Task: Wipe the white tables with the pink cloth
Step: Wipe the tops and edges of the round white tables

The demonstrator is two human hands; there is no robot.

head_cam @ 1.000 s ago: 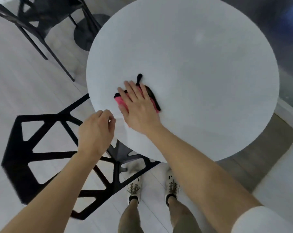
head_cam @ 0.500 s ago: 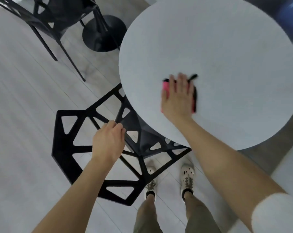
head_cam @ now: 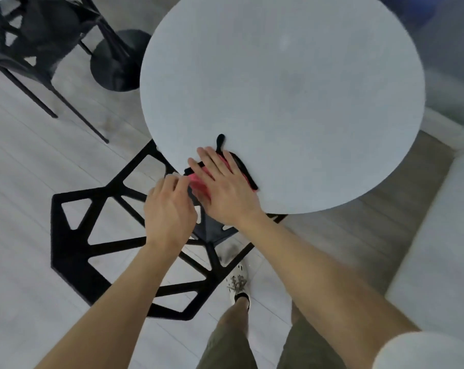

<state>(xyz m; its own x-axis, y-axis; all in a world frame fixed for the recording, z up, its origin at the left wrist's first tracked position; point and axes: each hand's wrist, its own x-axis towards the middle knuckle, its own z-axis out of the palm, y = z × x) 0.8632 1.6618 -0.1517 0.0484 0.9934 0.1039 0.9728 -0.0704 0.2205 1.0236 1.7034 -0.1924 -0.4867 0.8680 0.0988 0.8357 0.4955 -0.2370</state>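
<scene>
Pink cloth (head_cam: 197, 183) mostly hidden under flat right hand (head_cam: 225, 190).

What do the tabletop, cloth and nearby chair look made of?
Tabletop: likely matte white laminate or stone, faintly speckled, no glare. Cloth: soft pink fabric with black edging. Chair: probably black moulded plastic or metal, rigid open lattice.

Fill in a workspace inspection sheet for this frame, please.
Surface: round white table, worked at its near-left edge.
Job's things: pink cloth, black-trimmed, lying near that edge.
Clutter: nothing seen.
Hands: right hand pressed flat on the cloth; left hand at the table edge, fingers curled beside the cloth, grip unclear.
Cables: nothing seen.
Surroundings: black cut-out chair partly under the table; second black chair and black pedestal base far left; pale plank floor.
</scene>
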